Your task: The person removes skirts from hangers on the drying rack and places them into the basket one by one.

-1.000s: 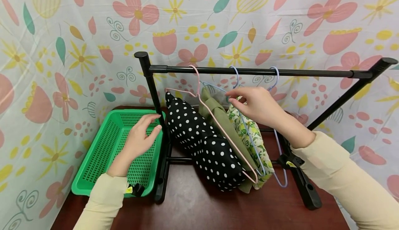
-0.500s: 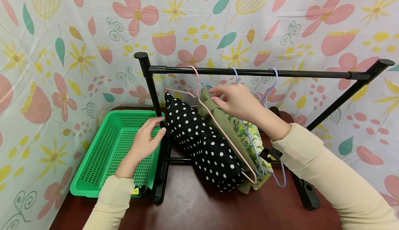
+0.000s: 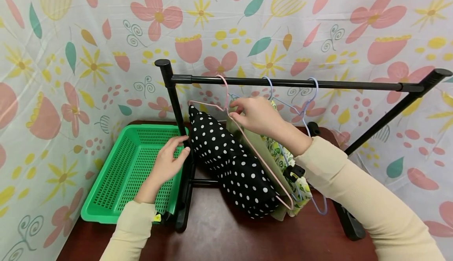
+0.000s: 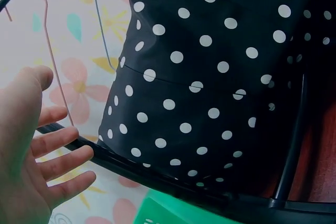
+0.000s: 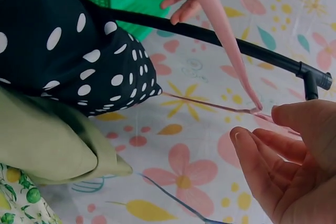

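Note:
On the rack's top bar hangs a pink hanger bearing a black polka-dot garment. Behind it are an olive garment and a lemon-print garment. My right hand is at the pink hanger's neck, thumb and fingers parted; in the right wrist view the hand shows a gap between thumb and forefinger beside the pink wire. Contact with it is unclear. My left hand is beside the rack's left post, fingers spread and holding nothing; the left wrist view shows that hand near the polka-dot garment.
The black rack stands on a brown table. A green basket sits left of its left post. At the right, a bare blue hanger hangs from the bar. A floral curtain is behind.
My right hand has moved left, from the blue hangers past the olive garment to the pink hanger's neck. My left hand has shifted slightly right and down.

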Motion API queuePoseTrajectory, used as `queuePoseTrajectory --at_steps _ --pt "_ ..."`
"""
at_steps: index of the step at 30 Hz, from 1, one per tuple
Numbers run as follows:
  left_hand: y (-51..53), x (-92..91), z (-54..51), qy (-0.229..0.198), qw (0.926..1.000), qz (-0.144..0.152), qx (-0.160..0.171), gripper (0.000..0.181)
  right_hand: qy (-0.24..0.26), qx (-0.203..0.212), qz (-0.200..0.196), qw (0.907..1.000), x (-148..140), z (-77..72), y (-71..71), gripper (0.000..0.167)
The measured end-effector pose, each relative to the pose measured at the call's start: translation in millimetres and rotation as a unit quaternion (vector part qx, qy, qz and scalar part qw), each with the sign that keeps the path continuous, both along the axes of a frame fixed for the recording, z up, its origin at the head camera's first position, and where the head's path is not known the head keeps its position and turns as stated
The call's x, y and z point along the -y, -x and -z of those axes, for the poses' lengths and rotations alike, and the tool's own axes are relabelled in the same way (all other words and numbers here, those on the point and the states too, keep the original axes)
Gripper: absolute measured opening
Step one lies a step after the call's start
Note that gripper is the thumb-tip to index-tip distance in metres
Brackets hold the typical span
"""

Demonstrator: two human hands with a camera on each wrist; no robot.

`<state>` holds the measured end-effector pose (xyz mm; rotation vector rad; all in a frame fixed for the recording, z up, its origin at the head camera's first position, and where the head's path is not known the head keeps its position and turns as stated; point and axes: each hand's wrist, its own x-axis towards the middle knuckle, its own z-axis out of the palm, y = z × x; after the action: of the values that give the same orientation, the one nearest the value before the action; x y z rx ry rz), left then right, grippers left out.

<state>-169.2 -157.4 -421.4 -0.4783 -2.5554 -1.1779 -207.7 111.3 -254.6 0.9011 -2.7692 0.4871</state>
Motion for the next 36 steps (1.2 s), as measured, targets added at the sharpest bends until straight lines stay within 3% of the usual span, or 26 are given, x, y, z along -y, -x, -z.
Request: queuePoseTrajectory --at_steps 16,29,36 --pt "4.6 -5.0 11.0 -0.019 0.9996 -0.009 0.02 0.038 -0.034 0.091 0.041 0.9945 16 -8.5 12.2 0.028" --pt "3.8 -16.8 27.6 -0.058 0.9974 -0.026 0.034 0.035 -0.028 0.087 0.068 0.9936 28 0.3 14.8 0.023" --pt "2.3 -21.9 33.6 -0.057 0.9972 -0.031 0.038 0.033 -0.034 0.093 0.086 0.9914 33 0.9 16.2 0.021"
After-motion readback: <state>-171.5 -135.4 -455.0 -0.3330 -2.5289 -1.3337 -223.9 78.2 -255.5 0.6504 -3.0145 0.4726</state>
